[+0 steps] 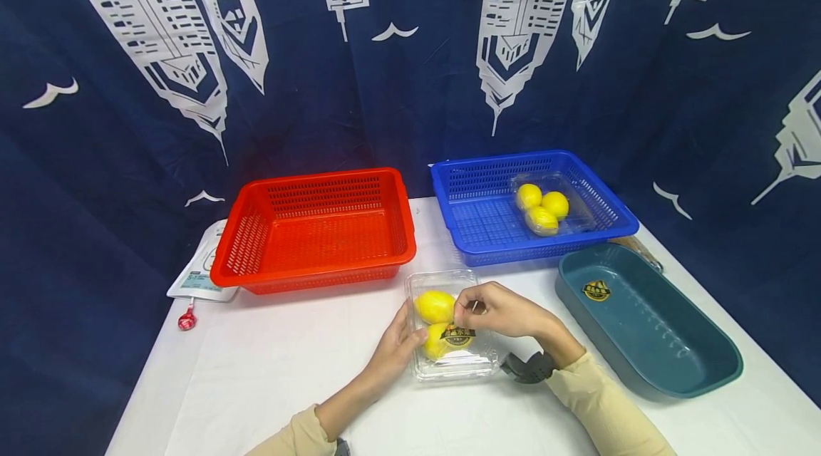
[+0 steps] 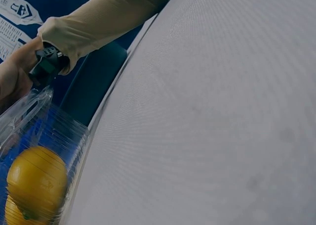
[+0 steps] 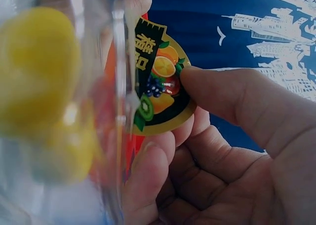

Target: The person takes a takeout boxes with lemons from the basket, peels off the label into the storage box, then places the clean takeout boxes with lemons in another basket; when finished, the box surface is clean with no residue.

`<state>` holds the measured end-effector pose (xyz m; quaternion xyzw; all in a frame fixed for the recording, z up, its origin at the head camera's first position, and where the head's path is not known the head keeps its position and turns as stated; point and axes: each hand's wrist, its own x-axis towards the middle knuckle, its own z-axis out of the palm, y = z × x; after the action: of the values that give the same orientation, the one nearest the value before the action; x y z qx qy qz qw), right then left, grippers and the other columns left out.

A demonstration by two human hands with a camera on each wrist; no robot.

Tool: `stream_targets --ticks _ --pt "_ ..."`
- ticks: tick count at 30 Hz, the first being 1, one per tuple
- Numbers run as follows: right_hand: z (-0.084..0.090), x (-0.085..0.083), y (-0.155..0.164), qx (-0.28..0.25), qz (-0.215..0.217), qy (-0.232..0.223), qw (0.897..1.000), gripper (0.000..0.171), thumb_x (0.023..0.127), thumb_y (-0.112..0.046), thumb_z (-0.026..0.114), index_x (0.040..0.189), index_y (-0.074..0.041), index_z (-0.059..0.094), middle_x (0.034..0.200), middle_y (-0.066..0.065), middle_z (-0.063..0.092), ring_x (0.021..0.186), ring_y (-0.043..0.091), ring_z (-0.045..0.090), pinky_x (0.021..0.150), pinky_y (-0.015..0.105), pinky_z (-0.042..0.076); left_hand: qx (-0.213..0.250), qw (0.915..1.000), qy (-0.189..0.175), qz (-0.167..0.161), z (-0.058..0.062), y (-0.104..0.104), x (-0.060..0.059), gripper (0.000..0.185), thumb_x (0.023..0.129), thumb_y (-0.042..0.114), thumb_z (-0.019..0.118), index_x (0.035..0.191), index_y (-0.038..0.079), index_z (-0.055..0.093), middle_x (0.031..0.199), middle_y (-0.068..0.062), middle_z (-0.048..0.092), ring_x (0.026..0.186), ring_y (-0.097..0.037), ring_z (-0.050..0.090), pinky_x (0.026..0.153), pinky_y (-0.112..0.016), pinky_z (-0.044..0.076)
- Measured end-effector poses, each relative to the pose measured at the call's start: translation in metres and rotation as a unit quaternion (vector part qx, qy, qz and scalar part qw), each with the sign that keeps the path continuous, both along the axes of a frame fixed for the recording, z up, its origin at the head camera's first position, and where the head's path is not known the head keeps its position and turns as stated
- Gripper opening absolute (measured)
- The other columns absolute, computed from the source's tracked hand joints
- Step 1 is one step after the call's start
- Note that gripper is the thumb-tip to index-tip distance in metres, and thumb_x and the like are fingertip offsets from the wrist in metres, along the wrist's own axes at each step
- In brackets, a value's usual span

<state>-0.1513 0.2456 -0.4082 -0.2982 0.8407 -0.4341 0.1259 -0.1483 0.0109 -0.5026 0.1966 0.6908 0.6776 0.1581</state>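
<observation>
A clear plastic box (image 1: 449, 368) lies on the white table, with two lemons (image 1: 435, 306) in it. My left hand (image 1: 410, 332) grips the box's left side, thumb over the edge. My right hand (image 1: 463, 308) pinches a round fruit-print sticker (image 1: 458, 334) at the box's lid. In the right wrist view the thumb and fingers (image 3: 148, 160) hold the sticker (image 3: 158, 81) against the clear wall, with a blurred lemon (image 3: 39, 67) behind it. The left wrist view shows a lemon (image 2: 37, 183) inside the box (image 2: 64, 131) and the right sleeve (image 2: 98, 17) beyond.
An empty red basket (image 1: 314, 178) stands at the back left. A blue basket (image 1: 507, 160) at the back right holds a clear box with three lemons (image 1: 541, 208). A teal tray (image 1: 648, 342) lies to the right, with a sticker (image 1: 596, 291) in it. A white packet (image 1: 199, 274) lies at the far left.
</observation>
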Motion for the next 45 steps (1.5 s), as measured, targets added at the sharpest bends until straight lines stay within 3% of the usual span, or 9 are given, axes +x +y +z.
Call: stream_targets --ticks 45 --pt "-0.0046 -0.0042 0.0070 -0.050 0.009 -0.054 0.997 0.008 0.089 -0.002 0.061 0.091 0.004 0.064 0.084 0.011 0.066 0.073 0.004 0.056 0.069 0.018 0.052 -0.002 1.0000 -0.001 0.003 0.0007 -0.0004 0.0008 0.078 0.096 0.019 0.052 0.155 -0.003 0.005 0.161 -0.025 0.004 0.148 -0.045 0.013 0.121 -0.052 0.015"
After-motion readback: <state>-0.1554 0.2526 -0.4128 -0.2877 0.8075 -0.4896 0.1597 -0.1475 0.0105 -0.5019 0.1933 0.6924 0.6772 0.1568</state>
